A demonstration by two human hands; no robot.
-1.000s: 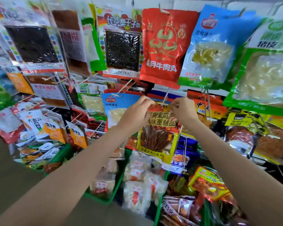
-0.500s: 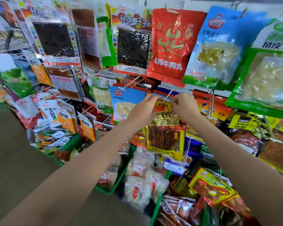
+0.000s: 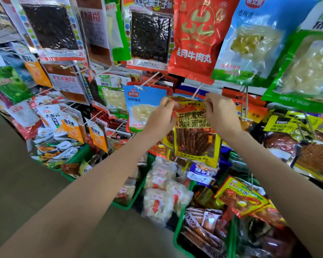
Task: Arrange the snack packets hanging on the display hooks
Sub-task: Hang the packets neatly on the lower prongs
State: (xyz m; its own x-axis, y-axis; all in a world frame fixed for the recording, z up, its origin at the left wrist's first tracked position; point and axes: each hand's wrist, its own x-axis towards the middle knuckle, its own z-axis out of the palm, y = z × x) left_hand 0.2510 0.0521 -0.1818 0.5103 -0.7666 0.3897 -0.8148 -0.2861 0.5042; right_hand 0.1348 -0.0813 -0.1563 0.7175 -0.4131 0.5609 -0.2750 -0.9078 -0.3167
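Snack-crowded display hooks fill the wall, with green baskets [image 3: 138, 200] of loose packets below. At the rack's middle a yellow packet [image 3: 196, 142] of brown sticks hangs upright, long axis vertical, its printed face toward the camera, just under a white hook [image 3: 197, 93]. Both arms reach up and forward. The left hand [image 3: 161, 116] and right hand [image 3: 221, 113] each pinch 1 top corner, fingers curled tight on the packet's upper edge.

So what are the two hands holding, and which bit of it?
Both hands, left and right, pinch the yellow snack packet by its top edge, one at each upper corner.
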